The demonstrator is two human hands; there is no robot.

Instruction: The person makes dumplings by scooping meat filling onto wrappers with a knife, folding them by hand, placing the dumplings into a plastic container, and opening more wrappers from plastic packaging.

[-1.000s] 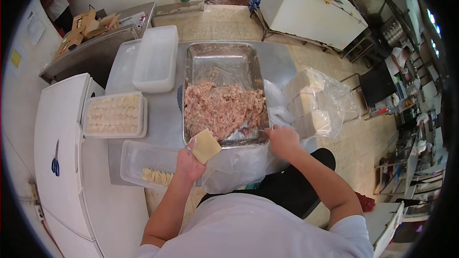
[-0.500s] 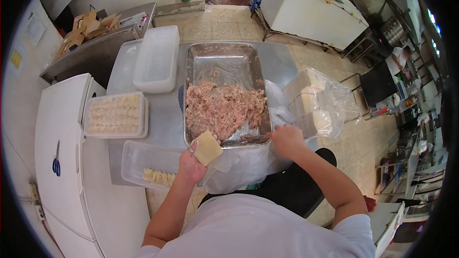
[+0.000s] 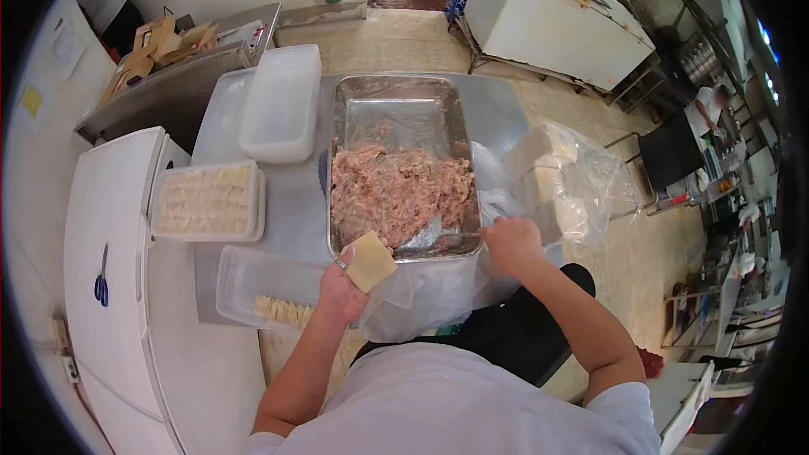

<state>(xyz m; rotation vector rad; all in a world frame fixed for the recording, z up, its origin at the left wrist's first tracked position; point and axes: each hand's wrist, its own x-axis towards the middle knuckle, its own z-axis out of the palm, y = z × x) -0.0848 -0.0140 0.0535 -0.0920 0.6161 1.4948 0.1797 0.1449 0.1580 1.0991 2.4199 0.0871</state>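
My left hand (image 3: 339, 293) holds a square dough wrapper (image 3: 372, 263) at the near left corner of the metal tray (image 3: 394, 82). The wrapper lies flat across the fingers, with its top bare. Ground meat filling (image 3: 396, 194) fills the middle and near part of the tray. My right hand (image 3: 512, 246) is closed at the tray's near right corner, around the handle of a thin, flat utensil, mostly hidden now. Left of my left hand, a clear plastic container (image 3: 240, 286) holds a short row of folded dumplings (image 3: 284, 311).
A container full of dumplings (image 3: 207, 200) stands at the left, with stacked plastic tubs (image 3: 282, 105) behind it. Bagged stacks of wrappers (image 3: 548, 177) lie on the right. Scissors (image 3: 102, 276) are on the white fridge (image 3: 114, 194). A person (image 3: 706, 108) is at the far right.
My right hand has shifted slightly right and up, and the utensil's blade, earlier seen over the tray's near edge, is now hard to make out. My left hand still holds the wrapper.
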